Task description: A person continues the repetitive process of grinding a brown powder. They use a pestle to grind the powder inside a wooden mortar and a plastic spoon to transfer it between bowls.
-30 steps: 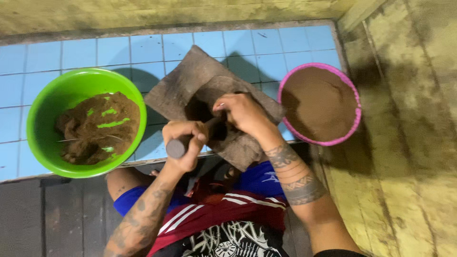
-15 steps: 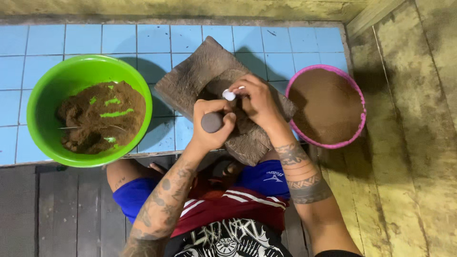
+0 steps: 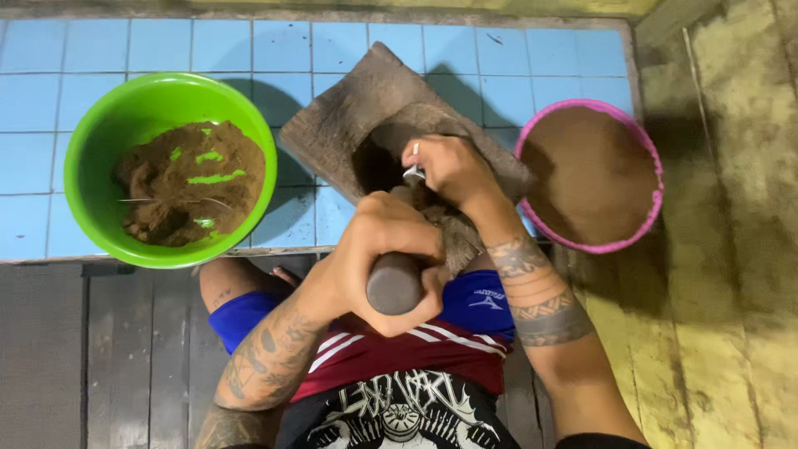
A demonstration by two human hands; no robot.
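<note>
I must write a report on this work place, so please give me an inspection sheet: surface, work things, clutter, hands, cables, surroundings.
Surface: blue tiled ledge, dry as far as seen, with dark planks nearer the person.
Work things: flat grinding stone, tilted, brown material on it; dark stone roller.
Clutter: green bowl with clumped brown paste; pink bowl full of smooth brown paste.
Hands: left hand closed round the roller; right hand on the stone, fingers pinching a small white object, kind unclear.
Cables: nothing seen.
Surroundings: worn yellow-painted wooden boards at the right; no other person seen.
</note>
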